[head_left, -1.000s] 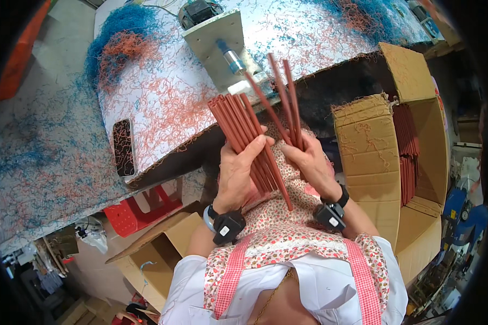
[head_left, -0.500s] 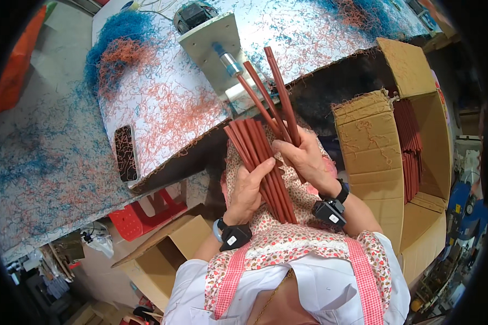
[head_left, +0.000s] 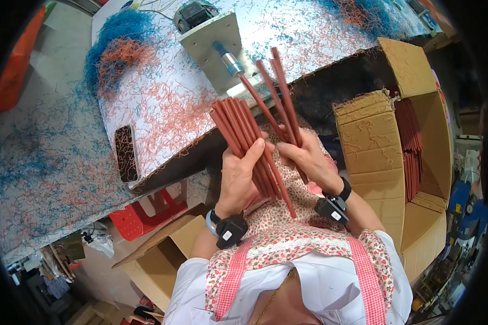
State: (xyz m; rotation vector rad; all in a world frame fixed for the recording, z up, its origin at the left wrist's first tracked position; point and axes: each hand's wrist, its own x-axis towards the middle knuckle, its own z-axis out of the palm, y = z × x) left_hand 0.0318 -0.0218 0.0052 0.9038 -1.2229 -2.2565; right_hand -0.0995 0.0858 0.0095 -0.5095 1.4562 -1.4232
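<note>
A bundle of slim reddish-brown rods (head_left: 237, 127) is gripped in my left hand (head_left: 237, 181), thumb across the front. One rod in the bundle hangs lower than the others, toward my apron. My right hand (head_left: 307, 160), close beside it, is closed around the lower part of a few more rods (head_left: 287, 103) that fan upward. The leftmost of these has its tip at the metal spindle (head_left: 232, 64) of a motor unit; I cannot tell if they touch. Whether the rods are hollow does not show.
The motor's pale mounting plate (head_left: 211, 51) stands on a white table (head_left: 162, 108) strewn with blue and coral shavings. A phone (head_left: 126, 154) lies near its edge. At right, an open carton (head_left: 371, 162) holds more rods. A red stool (head_left: 146, 216) and another carton (head_left: 162, 265) are lower left.
My left hand has moved up and left with its bundle, away from the right hand's rods. The right hand's rods have shifted slightly right, their tips changing spacing.
</note>
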